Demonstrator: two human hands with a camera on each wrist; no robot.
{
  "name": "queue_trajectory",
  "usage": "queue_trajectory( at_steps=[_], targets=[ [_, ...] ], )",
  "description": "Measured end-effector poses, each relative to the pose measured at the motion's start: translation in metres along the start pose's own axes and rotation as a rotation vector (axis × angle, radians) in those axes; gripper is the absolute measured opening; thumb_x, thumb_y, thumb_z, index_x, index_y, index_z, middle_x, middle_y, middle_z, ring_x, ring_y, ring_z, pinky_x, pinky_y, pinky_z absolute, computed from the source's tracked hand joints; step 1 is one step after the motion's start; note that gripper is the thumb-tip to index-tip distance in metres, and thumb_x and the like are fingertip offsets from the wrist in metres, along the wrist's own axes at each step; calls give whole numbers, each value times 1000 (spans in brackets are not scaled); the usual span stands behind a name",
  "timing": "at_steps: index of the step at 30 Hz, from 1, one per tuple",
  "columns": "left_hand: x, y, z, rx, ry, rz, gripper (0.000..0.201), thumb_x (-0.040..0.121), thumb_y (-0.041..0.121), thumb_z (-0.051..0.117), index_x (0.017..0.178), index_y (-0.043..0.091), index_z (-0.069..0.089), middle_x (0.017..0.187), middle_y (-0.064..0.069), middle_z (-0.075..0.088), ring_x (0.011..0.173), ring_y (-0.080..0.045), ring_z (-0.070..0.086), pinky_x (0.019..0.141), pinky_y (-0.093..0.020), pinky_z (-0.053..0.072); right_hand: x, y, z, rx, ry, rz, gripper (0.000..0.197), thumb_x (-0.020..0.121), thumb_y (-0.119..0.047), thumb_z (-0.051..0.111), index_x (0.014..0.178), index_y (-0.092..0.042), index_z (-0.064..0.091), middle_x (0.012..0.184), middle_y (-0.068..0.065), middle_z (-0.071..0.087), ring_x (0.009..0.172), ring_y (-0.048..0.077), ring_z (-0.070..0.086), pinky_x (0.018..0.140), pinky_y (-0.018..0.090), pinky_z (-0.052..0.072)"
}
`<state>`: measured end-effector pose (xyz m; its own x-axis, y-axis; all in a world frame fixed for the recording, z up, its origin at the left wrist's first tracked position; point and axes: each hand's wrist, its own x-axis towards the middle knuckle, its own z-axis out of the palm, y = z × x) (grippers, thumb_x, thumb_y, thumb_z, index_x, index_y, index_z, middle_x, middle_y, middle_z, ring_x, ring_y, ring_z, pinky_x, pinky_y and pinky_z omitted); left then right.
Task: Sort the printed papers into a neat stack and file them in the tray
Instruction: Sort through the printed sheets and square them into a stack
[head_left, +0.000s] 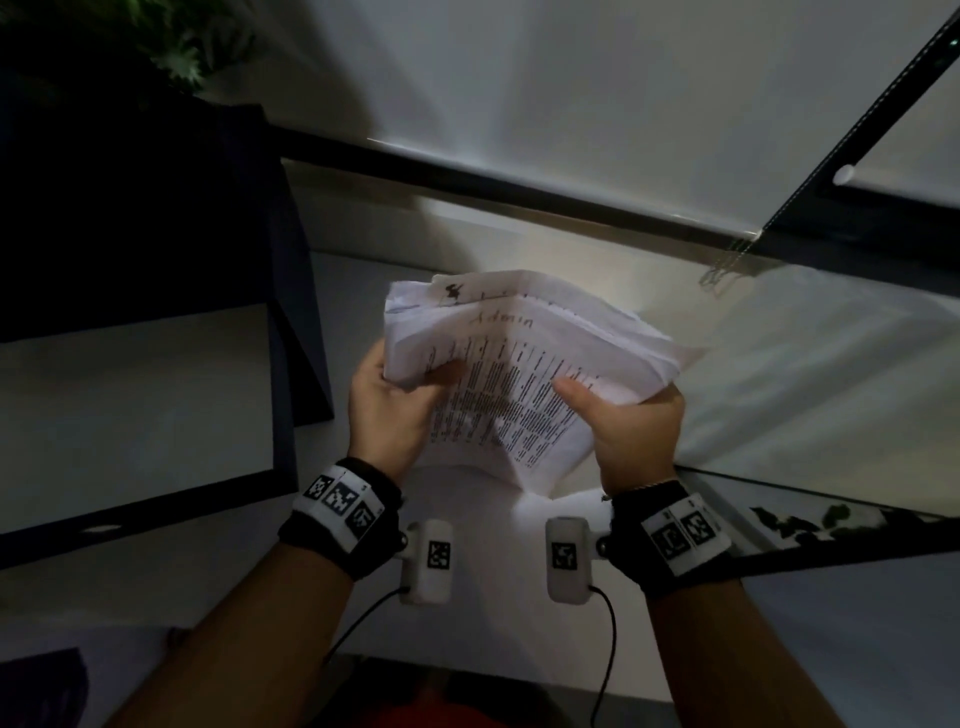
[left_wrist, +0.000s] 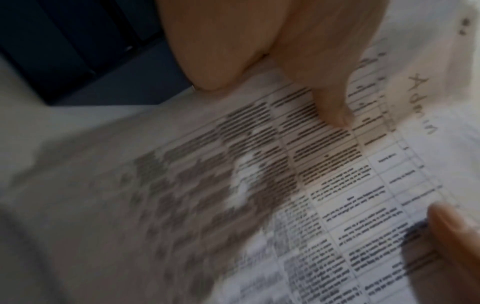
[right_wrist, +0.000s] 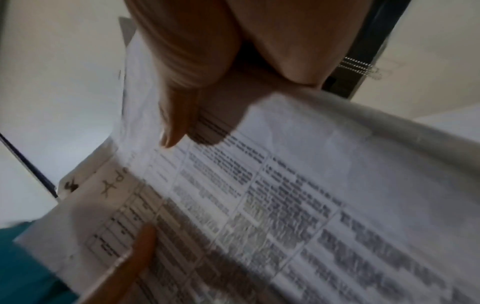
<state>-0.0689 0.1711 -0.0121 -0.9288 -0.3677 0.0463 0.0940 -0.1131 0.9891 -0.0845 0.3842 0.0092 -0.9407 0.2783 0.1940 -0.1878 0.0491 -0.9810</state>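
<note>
Both hands hold a thick, uneven stack of printed papers (head_left: 524, 364) in the air above the white table (head_left: 831, 374). The top sheet carries a printed table and the handwritten word "Admin". My left hand (head_left: 395, 400) grips the stack's left edge, thumb on top. My right hand (head_left: 623, 421) grips the right edge, its thumb pressed on the top sheet. The sheets fan and sag between the hands. In the left wrist view the left thumb lies on the printed papers (left_wrist: 324, 185). The right wrist view shows the same papers (right_wrist: 259, 195) with the right thumb on them.
A dark open tray or box (head_left: 291, 364) with a pale floor stands at the left of the table. A black rail (head_left: 519, 192) runs along the far edge. A plant (head_left: 176, 47) is at the upper left. A patterned dark strip (head_left: 831, 525) lies at the right.
</note>
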Motion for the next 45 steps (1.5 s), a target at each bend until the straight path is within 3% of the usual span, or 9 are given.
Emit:
queue_trajectory(
  at_steps=[6,11,17,21,28,31,37,42,45],
  targets=[
    [-14,29,6,-44,85,65,65,73,18,81,125,20,42,120,3,59,103,3,66,82,-16,55,-4,6,-3,-52,-57,29,53,59,5,90,107,-2,67,91,-10,77,92,11,74,82,30,60],
    [-8,71,25,6,234,207,47,88,33,71,122,11,49,96,11,56,73,12,62,67,-8,48,-12,4,4,-65,-83,-44,54,60,7,89,109,3,66,93,-20,75,92,3,72,80,18,56],
    [13,62,25,97,328,218,10,89,20,64,94,15,58,86,7,58,75,-6,54,74,-21,46,-17,-13,3,3,-77,-46,62,64,6,87,117,-6,57,99,-14,72,95,-2,69,79,17,55],
    [7,58,24,149,295,277,10,98,18,57,105,12,53,93,7,54,75,5,51,73,-8,41,-10,-44,17,120,98,-132,30,75,-27,73,102,-26,60,85,-11,65,76,11,64,71,24,53],
    [2,55,16,40,220,324,31,94,28,51,116,8,44,103,2,49,89,4,54,85,-13,42,-9,-36,20,158,119,-163,19,90,-20,58,109,-15,57,86,0,70,82,20,67,75,43,56],
    [-1,37,7,16,82,240,55,84,23,67,126,6,37,110,6,50,95,12,57,88,-13,46,-15,-17,8,143,-29,-104,65,73,-32,81,122,-8,46,103,-13,69,93,-1,67,78,20,56],
    [-7,24,16,95,171,149,41,75,8,84,106,20,60,96,12,69,87,3,68,81,-21,56,-13,-14,14,-69,60,-61,38,72,1,84,90,-29,70,82,-28,73,84,-6,70,77,14,54],
    [-11,32,13,-2,131,182,54,81,20,81,118,16,42,106,6,60,92,4,66,80,-15,53,-9,-25,13,60,62,-42,36,68,-3,87,96,-10,64,80,-8,71,72,-3,68,66,14,53],
    [-9,41,20,19,174,243,33,95,19,64,117,8,42,96,9,54,78,12,61,70,-8,48,-3,-37,22,124,182,-68,19,79,-24,74,94,-22,61,82,2,68,71,9,65,66,23,54]
  ],
)
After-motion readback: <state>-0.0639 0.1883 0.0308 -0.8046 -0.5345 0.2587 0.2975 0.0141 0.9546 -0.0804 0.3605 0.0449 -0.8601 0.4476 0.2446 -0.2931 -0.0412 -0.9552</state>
